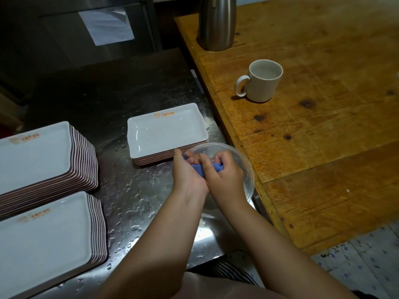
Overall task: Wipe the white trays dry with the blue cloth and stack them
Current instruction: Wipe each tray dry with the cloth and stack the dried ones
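Both hands grip the blue cloth (199, 170), bunched into a roll, over a clear round bowl (248, 169) at the steel counter's right edge. My left hand (186, 169) holds the cloth's left end and my right hand (223, 170) holds its right end. Just behind the hands sits a short stack of white trays (165, 131) with an orange logo. Two taller stacks of white trays stand at the left, one farther back (38, 156) and one nearer (47, 240).
The wet steel counter (133, 190) is dotted with water drops. To the right lies a higher wooden table (323, 137) with a white mug (262, 82) and a steel jug (217, 22). Speckled floor shows at bottom right.
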